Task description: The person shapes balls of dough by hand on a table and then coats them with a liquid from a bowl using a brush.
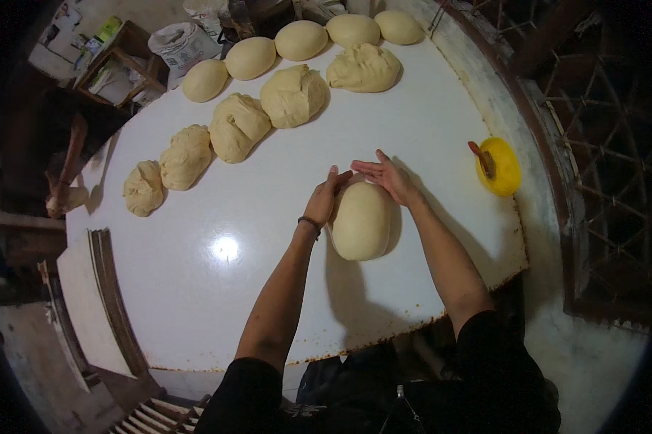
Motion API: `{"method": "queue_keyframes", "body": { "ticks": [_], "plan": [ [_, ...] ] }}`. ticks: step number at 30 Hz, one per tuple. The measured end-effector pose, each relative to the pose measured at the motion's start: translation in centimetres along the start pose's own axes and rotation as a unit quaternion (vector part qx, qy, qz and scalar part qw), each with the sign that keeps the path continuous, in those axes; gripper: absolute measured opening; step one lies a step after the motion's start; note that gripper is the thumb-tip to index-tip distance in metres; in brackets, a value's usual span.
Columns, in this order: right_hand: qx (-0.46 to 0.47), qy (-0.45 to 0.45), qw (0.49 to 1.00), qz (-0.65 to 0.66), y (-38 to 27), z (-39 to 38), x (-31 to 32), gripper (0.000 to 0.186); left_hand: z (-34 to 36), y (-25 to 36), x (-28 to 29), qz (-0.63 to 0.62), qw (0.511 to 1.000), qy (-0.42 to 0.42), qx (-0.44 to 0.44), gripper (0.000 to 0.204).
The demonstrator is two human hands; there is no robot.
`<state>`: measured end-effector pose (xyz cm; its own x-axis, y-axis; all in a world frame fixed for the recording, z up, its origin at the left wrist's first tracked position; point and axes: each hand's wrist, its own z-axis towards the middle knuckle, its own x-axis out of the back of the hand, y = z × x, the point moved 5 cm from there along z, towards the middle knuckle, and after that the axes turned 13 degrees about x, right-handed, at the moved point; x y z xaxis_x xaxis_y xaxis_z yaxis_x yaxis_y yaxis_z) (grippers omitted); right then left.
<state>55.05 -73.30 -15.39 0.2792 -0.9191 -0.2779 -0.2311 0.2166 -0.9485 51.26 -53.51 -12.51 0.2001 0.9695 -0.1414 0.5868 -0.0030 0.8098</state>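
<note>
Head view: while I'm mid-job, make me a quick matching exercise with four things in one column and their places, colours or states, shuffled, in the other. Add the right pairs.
Things:
1. Dough nearest the right hand
2. Bowl
3. Bracelet
4. Leftmost dough lump

Places, colours, states:
A. Yellow, near the right edge of the table
B. Wrinkled and uneven
C. Smooth and rounded
D. Around the wrist of the left hand

Right pairs: 1-C, 2-A, 3-D, 4-B
</note>
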Motion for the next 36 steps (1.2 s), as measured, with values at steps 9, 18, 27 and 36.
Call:
{"method": "queue_keyframes", "body": {
  "ticks": [9, 18, 27, 36],
  "plan": [
    [0.003, -0.033, 0.995, -0.096, 2.6, -15.0, -10.3, 0.055, -13.9, -6.4, -0.3, 0.19, 0.98, 0.046, -0.018, 0.047],
    [0.135, -0.037, 0.913, -0.383, 3.9, -28.9, -18.2, 0.044, -26.6, -13.0, -0.4, 0.277, 0.949, -0.007, -0.15, 0.047],
    [0.091, 0.21, 0.971, 0.073, 10.7, -26.6, -9.6, 0.068, -17.2, -16.5, -0.7, -0.154, 0.986, -0.061, 0.007, 0.061],
    [0.017, -0.104, 0.984, -0.143, 0.6, -5.0, -5.0, 0.064, -15.0, -8.0, -5.6, -0.224, 0.961, 0.144, -0.076, 0.06]
  ]
}}
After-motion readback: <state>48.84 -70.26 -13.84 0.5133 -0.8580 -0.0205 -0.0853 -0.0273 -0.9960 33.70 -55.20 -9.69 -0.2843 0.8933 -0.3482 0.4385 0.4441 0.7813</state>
